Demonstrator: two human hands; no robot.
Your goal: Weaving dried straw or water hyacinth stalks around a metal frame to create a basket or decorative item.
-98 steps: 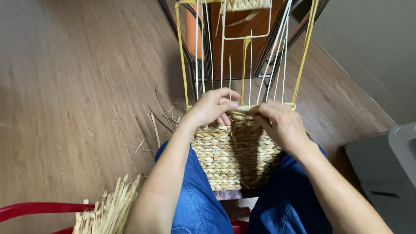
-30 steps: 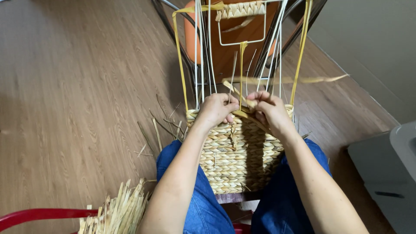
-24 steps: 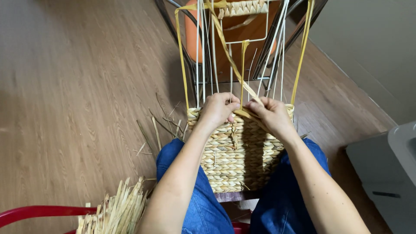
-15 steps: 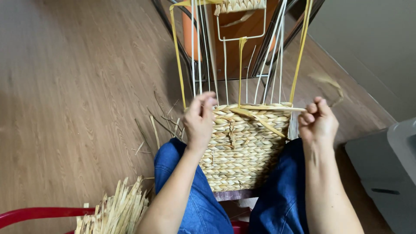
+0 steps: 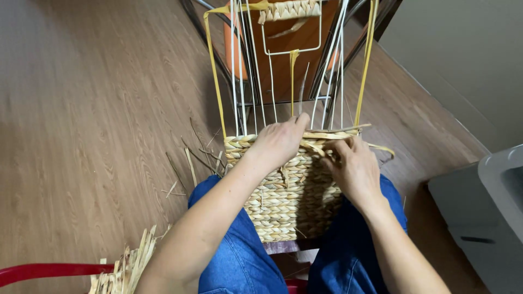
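A half-woven straw basket [image 5: 283,201] on a white and yellow wire frame [image 5: 239,81] rests between my knees. My left hand [image 5: 279,142] lies on the top woven row, fingers pressed against the upright wires. My right hand [image 5: 351,166] pinches a flat straw strand [image 5: 332,134] at the basket's upper right edge. The strand runs along the newest row and its loose end curls off to the right [image 5: 381,148].
A bundle of straw strips [image 5: 128,264] lies on a red rim [image 5: 49,270] at the lower left. Loose straw bits [image 5: 190,163] are scattered on the wooden floor. An orange and brown object [image 5: 283,49] stands behind the frame. A grey bin [image 5: 490,218] is at the right.
The right hand, which had pulled the strand out to the right, has come back to the basket's edge. The left hand slid right along the top row.
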